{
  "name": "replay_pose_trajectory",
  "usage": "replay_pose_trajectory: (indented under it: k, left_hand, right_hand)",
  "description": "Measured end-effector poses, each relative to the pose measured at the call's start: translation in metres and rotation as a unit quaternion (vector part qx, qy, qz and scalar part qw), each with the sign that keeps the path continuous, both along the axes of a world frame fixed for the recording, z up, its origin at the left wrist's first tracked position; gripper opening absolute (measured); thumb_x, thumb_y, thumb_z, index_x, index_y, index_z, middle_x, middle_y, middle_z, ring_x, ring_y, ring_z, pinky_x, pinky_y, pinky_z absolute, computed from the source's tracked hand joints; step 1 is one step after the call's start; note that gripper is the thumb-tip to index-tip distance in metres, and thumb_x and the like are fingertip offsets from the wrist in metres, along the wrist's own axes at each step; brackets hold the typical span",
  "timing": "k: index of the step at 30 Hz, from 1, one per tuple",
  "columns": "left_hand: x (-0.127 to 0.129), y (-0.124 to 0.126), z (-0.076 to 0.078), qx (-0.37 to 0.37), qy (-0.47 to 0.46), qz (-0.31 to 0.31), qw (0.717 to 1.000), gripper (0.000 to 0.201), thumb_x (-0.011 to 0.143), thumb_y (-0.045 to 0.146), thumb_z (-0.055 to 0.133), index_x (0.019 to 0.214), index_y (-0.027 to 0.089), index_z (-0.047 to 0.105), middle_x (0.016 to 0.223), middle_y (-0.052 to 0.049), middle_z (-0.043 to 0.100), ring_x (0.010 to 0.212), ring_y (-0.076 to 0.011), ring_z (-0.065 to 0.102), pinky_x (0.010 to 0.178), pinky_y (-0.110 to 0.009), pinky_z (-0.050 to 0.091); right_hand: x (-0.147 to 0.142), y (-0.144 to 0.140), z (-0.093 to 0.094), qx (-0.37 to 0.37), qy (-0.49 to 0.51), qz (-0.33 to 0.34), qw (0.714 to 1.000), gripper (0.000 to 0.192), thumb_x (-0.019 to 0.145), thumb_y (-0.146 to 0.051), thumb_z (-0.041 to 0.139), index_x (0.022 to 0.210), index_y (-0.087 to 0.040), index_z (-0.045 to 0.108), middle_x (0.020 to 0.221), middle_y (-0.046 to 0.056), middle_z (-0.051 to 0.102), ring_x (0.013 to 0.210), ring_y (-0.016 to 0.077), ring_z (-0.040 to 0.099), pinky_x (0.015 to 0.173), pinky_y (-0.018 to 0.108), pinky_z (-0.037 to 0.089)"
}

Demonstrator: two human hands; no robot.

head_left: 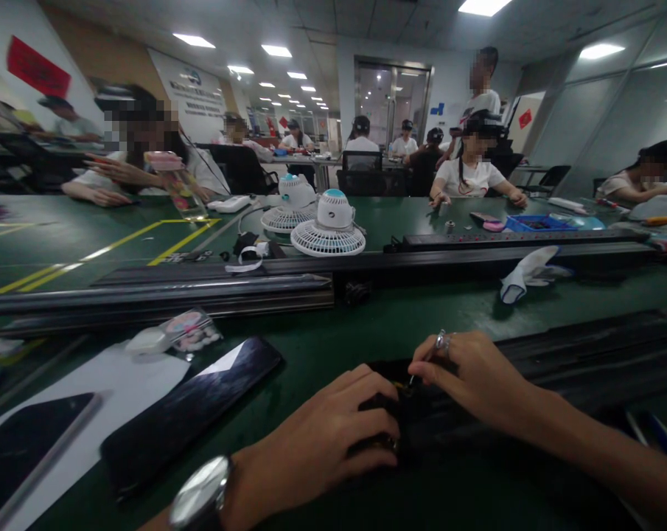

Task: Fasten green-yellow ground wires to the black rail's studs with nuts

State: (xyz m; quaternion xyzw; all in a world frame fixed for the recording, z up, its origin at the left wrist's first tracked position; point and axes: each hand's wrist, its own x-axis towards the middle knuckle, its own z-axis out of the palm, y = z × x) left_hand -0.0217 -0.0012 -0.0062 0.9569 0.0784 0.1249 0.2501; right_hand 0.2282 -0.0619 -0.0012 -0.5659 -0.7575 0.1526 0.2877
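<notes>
My left hand [333, 428] is closed, its fingers curled over the end of a dark object [438, 428] whose kind I cannot make out against the black background. A watch sits on that wrist. My right hand [471, 369], with a ring on one finger, pinches a thin, shiny metal piece [412, 380] just above the same dark object. Between the two hands a small yellowish spot shows. Long black bars or strips [598, 354] stretch away to the right beyond my right hand.
On the green table [311, 346] lie a black phone-like slab [189, 413], a white sheet [106, 376] and a tablet-like device [29, 450]. Further back are black rails [256, 291], a white glove [526, 276], fans [330, 221] and a bottle [178, 184]. Several people sit around.
</notes>
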Motion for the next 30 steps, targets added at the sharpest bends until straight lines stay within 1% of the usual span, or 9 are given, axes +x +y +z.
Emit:
replay_pose_trajectory:
  k: [6,9,13,20,26,30]
  left_hand:
    - [0.001,-0.001,-0.002,0.012,0.010,0.007,1.000,0.013,0.096,0.029,0.068,0.108,0.023,0.069,0.124,-0.005,0.062,0.113,-0.0198,0.057,0.095,-0.034,0.052]
    - [0.000,-0.001,-0.002,0.008,0.006,0.010,1.000,0.012,0.096,0.029,0.068,0.107,0.023,0.068,0.124,-0.005,0.062,0.113,-0.0192,0.057,0.093,-0.032,0.052]
    - [0.000,0.000,-0.004,0.003,0.003,0.005,1.000,0.012,0.097,0.030,0.066,0.107,0.023,0.067,0.124,-0.005,0.062,0.112,-0.0195,0.056,0.093,-0.033,0.052]
    - [0.001,0.000,-0.005,0.005,-0.003,0.009,1.000,0.010,0.096,0.028,0.068,0.103,0.021,0.067,0.121,-0.005,0.062,0.111,-0.0191,0.055,0.093,-0.031,0.052]
    - [0.001,0.000,-0.008,-0.001,-0.026,0.007,1.000,0.010,0.096,0.027,0.068,0.104,0.022,0.066,0.122,-0.004,0.062,0.112,-0.0176,0.056,0.092,-0.030,0.051]
    - [0.001,0.001,-0.010,0.007,-0.028,0.005,1.000,0.010,0.096,0.027,0.068,0.104,0.022,0.065,0.121,-0.004,0.062,0.111,-0.0180,0.056,0.091,-0.030,0.051]
  right_hand:
    - [-0.004,-0.001,-0.006,0.009,-0.031,0.011,0.999,0.021,0.099,-0.034,0.059,0.089,-0.023,0.074,0.085,0.001,0.078,0.080,0.0189,0.072,0.077,0.032,0.047]
    - [-0.005,-0.002,-0.007,0.010,-0.048,0.012,0.999,0.021,0.099,-0.036,0.059,0.091,-0.023,0.074,0.088,0.002,0.078,0.082,0.0207,0.072,0.078,0.033,0.047]
    - [-0.007,-0.004,-0.006,0.007,-0.065,0.011,0.998,0.025,0.101,-0.036,0.055,0.092,-0.021,0.073,0.091,0.005,0.077,0.086,0.0223,0.073,0.080,0.034,0.049]
    - [-0.009,-0.004,-0.005,-0.002,-0.090,0.014,0.996,0.029,0.104,-0.033,0.049,0.094,-0.019,0.072,0.087,0.006,0.076,0.083,0.0217,0.072,0.079,0.034,0.049]
    - [-0.012,-0.003,-0.004,0.001,-0.109,0.008,0.994,0.026,0.103,-0.031,0.053,0.091,-0.018,0.072,0.085,0.004,0.076,0.081,0.0215,0.072,0.077,0.034,0.049]
    - [-0.015,-0.004,-0.001,0.003,-0.122,0.006,0.992,0.023,0.103,-0.029,0.055,0.091,-0.018,0.071,0.084,0.003,0.075,0.080,0.0207,0.072,0.076,0.033,0.049]
